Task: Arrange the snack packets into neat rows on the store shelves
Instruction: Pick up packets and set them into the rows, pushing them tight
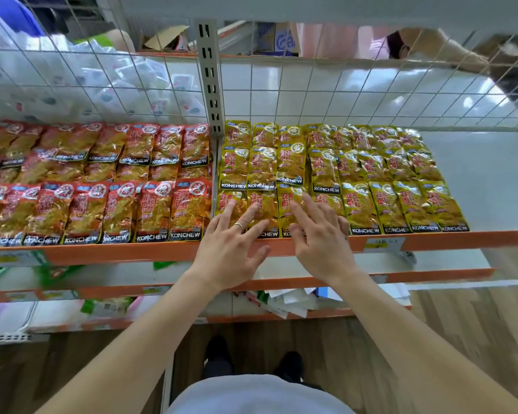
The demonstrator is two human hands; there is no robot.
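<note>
Both hands over the shelf's point(126, 254) near edge. Left hand point(232, 252) and right hand point(322, 245) have fingers spread, flat on the near row of yellow packets point(386, 206), which lie in rows on the right. Red packets point(117, 210) fill the left side, just beside them.

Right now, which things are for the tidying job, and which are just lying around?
For the job:
yellow snack packets
red snack packets
left hand and right hand, fingers flat on the yellow front row
orange-edged shelf

Just lying about:
loose papers on a lower shelf
cardboard box behind the mesh
price label
</note>
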